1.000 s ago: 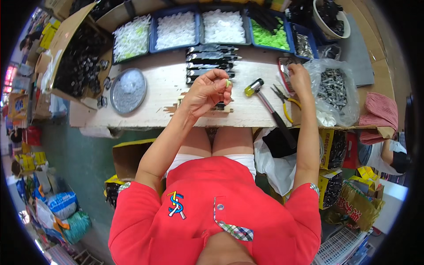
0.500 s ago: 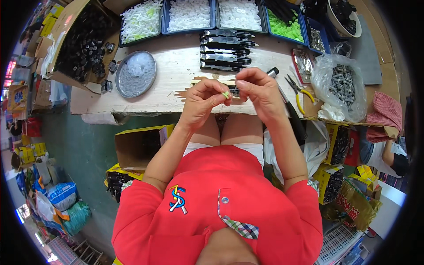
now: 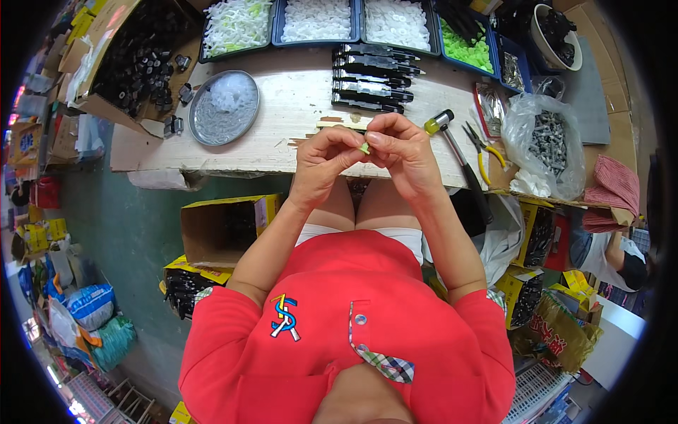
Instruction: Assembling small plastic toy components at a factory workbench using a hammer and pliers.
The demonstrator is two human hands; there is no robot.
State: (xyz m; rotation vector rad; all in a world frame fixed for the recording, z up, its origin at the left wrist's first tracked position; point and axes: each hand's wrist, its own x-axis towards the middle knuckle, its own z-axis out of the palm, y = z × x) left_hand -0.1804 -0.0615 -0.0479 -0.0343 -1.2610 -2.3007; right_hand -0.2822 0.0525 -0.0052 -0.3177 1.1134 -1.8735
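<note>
Above the near edge of the workbench, my left hand [image 3: 326,159] pinches a small light-green plastic part [image 3: 365,148] between thumb and fingertips. My right hand [image 3: 401,150] meets it from the other side, thumb and forefinger closed at the same green part; whatever else sits in those fingertips is too small to make out. Just behind my fingers lies a pale strip [image 3: 332,124], partly covered by my hands. Farther back is a stack of black, elongated assemblies [image 3: 373,76] with metal pieces.
Trays of white parts [image 3: 316,21] and green parts [image 3: 466,46] line the back. A round dish [image 3: 247,124] sits left, beside a carton of black pieces [image 3: 134,78]. On the right are a hammer [image 3: 459,155], yellow-handled pliers [image 3: 482,152] and a bag of metal parts [image 3: 549,141].
My right hand has moved in toward my left, so the fingertips now come together at the green part. The head view has shifted slightly, and the hammer's head shows more fully.
</note>
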